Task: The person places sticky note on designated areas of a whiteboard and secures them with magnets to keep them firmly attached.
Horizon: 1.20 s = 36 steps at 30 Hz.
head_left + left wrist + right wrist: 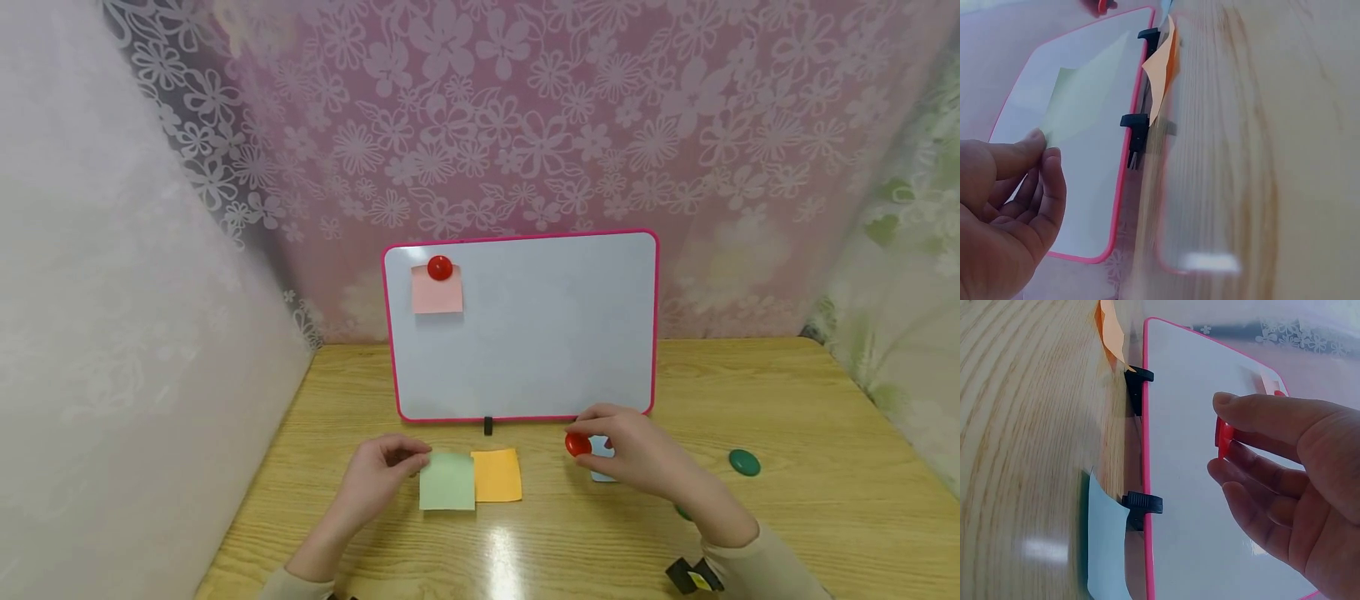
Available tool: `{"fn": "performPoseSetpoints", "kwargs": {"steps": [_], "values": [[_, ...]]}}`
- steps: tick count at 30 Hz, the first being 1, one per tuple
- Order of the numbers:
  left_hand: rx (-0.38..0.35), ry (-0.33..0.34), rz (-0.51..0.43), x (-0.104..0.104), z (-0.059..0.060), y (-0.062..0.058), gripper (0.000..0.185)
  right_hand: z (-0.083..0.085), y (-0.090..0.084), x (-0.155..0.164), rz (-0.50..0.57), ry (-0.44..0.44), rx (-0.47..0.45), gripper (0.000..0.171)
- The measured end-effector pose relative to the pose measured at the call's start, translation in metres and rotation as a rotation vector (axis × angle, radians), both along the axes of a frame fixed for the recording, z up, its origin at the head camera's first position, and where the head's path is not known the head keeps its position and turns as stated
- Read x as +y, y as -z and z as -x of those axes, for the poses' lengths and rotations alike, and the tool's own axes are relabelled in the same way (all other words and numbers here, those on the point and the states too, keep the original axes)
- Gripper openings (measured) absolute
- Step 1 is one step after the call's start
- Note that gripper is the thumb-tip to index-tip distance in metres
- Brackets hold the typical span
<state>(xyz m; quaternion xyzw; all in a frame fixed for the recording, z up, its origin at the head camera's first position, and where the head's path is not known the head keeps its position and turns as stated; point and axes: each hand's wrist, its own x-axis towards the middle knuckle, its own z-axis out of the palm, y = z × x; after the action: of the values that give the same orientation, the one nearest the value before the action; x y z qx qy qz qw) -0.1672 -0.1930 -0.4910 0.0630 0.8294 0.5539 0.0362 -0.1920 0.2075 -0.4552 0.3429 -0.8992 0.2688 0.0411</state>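
From where I stand, the work looks barely a third through, going by how the notes lie. On the left, the left hand [382,475] pinches the near-left corner of a green note [447,482] between thumb and fingertips; in the left wrist view the sheet looks lifted off the wooden table [825,467]. Just beside it, touching its right edge, lies 1 orange note [497,476], untouched. Behind them the pink-framed whiteboard [525,333] stands upright on 2 black clip feet, and in its upper left corner 1 pink note [437,291] is already pinned under 1 red magnet [439,267]. Further right, the right hand [630,454] grips a 2nd red magnet [577,444] between thumb and curled fingers, just above a pale blue note [600,452] that lies partly under the hand. Well to the right, 1 green magnet [744,462] rests flat on the table; a 2nd green shape peeks from under the right wrist, too hidden to name. So I count 4 notes, 1 up and 3 down, and 3 sure magnets.
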Motion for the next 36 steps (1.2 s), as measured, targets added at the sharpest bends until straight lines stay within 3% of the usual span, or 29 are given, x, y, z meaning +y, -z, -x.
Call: {"fn": "performPoseSetpoints", "kwargs": {"steps": [12,36], "values": [[0.022,-0.017,-0.034,0.008,0.001,-0.003,0.006,0.0,0.0,0.001,0.008,0.003,0.023,0.03],[0.067,0.052,-0.071,0.031,0.013,-0.016,0.008,0.007,-0.005,-0.002,0.015,0.001,0.063,0.029]]}}
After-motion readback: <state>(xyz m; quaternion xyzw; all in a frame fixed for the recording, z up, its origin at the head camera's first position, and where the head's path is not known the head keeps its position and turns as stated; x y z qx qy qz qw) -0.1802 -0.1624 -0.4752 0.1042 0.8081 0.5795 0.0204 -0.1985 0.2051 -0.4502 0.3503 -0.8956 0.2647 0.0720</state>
